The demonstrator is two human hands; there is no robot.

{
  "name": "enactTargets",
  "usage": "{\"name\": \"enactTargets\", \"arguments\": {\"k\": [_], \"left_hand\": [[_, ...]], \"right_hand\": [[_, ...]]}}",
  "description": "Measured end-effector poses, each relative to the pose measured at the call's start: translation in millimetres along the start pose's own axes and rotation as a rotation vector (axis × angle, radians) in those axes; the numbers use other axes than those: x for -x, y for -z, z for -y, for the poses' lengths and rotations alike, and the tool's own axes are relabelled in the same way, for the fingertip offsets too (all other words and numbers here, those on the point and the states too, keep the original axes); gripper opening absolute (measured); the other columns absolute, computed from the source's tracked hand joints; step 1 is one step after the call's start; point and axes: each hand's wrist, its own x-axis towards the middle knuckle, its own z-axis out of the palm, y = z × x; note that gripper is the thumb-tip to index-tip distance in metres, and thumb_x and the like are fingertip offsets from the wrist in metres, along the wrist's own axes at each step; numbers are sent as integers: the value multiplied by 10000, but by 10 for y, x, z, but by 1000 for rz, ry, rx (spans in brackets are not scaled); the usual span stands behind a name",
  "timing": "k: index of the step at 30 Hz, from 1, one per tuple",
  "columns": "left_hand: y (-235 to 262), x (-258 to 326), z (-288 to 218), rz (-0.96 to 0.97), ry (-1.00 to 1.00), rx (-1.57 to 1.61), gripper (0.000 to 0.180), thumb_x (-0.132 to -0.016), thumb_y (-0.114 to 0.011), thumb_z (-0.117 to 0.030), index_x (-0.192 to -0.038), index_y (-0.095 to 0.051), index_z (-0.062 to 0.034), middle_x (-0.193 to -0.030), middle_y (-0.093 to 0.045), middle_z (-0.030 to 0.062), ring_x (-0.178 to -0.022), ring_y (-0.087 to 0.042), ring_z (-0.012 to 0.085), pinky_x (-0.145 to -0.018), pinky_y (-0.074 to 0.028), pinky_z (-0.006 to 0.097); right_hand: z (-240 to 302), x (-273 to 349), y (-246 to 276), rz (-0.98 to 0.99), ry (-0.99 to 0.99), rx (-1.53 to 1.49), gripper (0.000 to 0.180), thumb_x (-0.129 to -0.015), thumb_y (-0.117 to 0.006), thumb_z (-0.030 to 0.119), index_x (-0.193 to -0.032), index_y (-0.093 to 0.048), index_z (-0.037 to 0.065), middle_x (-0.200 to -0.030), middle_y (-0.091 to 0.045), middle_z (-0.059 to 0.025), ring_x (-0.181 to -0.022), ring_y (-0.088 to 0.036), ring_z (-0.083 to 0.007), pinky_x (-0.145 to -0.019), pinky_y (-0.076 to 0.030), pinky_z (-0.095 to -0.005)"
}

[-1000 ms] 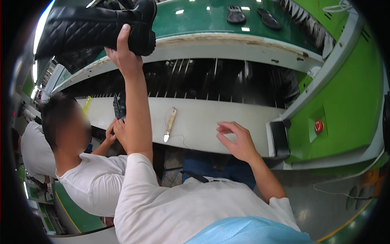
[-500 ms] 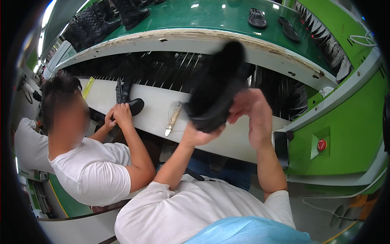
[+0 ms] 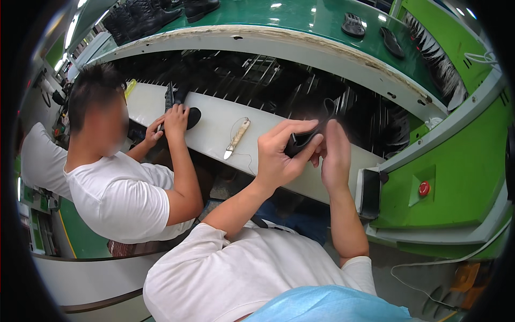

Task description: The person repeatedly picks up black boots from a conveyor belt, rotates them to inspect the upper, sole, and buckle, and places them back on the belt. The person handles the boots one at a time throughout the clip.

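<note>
My left hand [image 3: 284, 153] is closed around the upper part of a black boot [image 3: 299, 140], whose open top edge faces me. My right hand [image 3: 336, 153] is against the boot's other side, with its fingers stretched out and smeared by motion; some are hidden behind the boot. A curved black edge of the boot rises between the two hands. To the left, on the white ledge [image 3: 209, 121], lies a short-bladed hand tool [image 3: 237, 138] with a pale wrapped handle and a loose thread around it.
At my left, a person [image 3: 118, 182] in a white shirt works on another black boot [image 3: 193, 117]. Beyond the ledge runs a dark roller conveyor [image 3: 257, 83]. Finished-looking boots [image 3: 145, 19] and loose soles [image 3: 354, 25] stand on the green table. A green machine with a red button [image 3: 424, 188] is at right.
The boot has turned and dropped away, so its top edge now faces me instead of its long dark underside. My left hand has moved up and gripped it higher. The view has shifted slightly.
</note>
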Motion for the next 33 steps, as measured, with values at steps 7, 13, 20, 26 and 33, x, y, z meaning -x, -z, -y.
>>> {"name": "enactTargets", "arguments": {"k": [7,13,20,26,33], "left_hand": [[-122,42,11,-67,-27,30,231,-925,-893,20,-1151,-845,9,-1174,-847,180,-1028,-830,272,-918,-633,345],[-105,44,45,-95,33,27,185,-957,-867,9,-1142,-845,10,-1115,-855,160,-983,-817,238,-887,-620,336],[-1,29,263,-226,211,93,199,-988,-878,-58,-1167,-813,-2,-1124,-819,97,-1000,-747,129,-879,-589,291],[59,344,640,-202,222,-110,159,-1005,-868,-61,-1104,-844,61,-968,-871,121,-848,-767,132,-830,-587,311],[599,-1526,387,-721,-331,-139,263,-1060,-722,13,-1283,-795,133,-1247,-822,217,-1028,-785,222,-927,-663,353]], "right_hand": [[9,116,0,2,99,-67,365,-1210,-598,417,-1031,-631,101,-776,-547,43,-608,-513,-39,-520,-392,-207],[-157,113,55,61,134,-128,293,-1206,-629,320,-1047,-638,74,-802,-557,24,-637,-530,-57,-557,-418,-225],[-1329,356,555,103,-282,-37,244,-1170,-685,273,-1074,-680,49,-801,-611,7,-666,-580,-80,-605,-477,-274],[-1367,367,789,12,-99,362,206,-1105,-767,212,-1108,-717,13,-838,-697,-28,-708,-636,-90,-658,-528,-274],[-1381,-296,1032,-61,72,616,208,-1028,-836,169,-1130,-736,17,-870,-745,-67,-740,-683,-134,-715,-573,-295]]}}
